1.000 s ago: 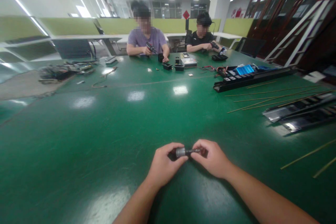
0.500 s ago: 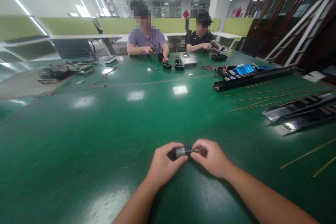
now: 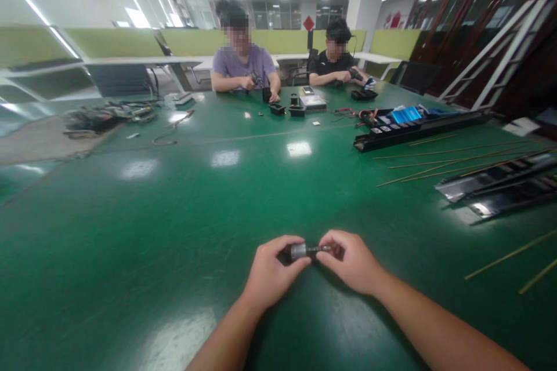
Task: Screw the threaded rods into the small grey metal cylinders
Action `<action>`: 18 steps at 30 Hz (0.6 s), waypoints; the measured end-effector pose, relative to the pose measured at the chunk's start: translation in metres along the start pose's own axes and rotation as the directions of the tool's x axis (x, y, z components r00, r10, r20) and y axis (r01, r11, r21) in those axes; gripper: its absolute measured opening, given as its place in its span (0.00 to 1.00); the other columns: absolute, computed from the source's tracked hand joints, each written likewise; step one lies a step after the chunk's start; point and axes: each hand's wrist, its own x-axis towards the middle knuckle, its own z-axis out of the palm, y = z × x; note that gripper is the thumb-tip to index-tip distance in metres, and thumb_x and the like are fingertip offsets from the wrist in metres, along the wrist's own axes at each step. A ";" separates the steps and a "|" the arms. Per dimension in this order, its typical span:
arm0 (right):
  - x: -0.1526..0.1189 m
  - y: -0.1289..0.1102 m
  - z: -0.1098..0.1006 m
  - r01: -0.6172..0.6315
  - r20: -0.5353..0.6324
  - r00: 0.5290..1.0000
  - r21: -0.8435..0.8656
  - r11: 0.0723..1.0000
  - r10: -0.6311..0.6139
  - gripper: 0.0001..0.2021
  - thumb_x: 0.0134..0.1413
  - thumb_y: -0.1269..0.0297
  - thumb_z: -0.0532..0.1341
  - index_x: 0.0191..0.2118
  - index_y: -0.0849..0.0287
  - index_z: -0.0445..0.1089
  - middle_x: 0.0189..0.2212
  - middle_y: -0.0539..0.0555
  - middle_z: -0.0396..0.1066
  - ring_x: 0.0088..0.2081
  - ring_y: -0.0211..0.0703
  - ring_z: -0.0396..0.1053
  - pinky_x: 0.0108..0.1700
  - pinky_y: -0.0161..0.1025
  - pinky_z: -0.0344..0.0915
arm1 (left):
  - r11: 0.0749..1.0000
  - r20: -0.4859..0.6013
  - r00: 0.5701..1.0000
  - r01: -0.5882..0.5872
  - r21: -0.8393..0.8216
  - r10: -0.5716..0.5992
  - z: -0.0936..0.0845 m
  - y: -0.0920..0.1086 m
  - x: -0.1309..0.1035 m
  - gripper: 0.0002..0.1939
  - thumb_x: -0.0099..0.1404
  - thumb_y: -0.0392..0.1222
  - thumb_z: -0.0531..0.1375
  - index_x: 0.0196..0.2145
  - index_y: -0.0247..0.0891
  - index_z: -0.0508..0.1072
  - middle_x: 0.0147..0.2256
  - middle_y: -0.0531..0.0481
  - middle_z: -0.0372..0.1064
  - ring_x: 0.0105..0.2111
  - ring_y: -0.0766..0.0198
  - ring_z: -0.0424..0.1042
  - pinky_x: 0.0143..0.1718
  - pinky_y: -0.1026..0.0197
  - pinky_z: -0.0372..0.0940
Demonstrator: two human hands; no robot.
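Note:
Low in the middle of the view, my two hands hold a small silver cylinder with a thin dark shaft [image 3: 299, 251] sideways, just over the green table [image 3: 183, 214]. My left hand [image 3: 274, 272] is closed round the cylinder end, thumb on the near side and fingers on the far side. The thumb and forefinger of my right hand [image 3: 352, 261] pinch the shaft at its right end. Both ends of the piece are partly hidden by my fingers. It is too small and blurred for me to tell its exact kind.
Thin yellowish rods [image 3: 418, 177] and black metal channels [image 3: 487, 182] lie to the right. A long black rail with a blue piece [image 3: 407, 115] is farther back. Across the table sit two people, one holding a power drill [image 3: 256, 79]. Cables and tangled parts [image 3: 108, 116] lie at left.
My hands and the piece between them stay in the same place. Across the table, the person in purple has shifted the head slightly.

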 end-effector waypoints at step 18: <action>0.000 -0.003 -0.002 -0.029 -0.019 0.999 0.027 0.999 0.030 0.05 0.54 0.63 0.64 0.33 0.59 0.72 0.25 0.49 0.70 0.26 0.38 0.66 0.29 0.33 0.60 | 1.000 -0.005 1.000 0.014 0.002 -0.014 -0.002 0.006 0.001 0.12 0.55 0.41 0.68 0.39 0.41 0.79 0.38 0.49 0.78 0.38 0.56 0.76 0.42 0.58 0.68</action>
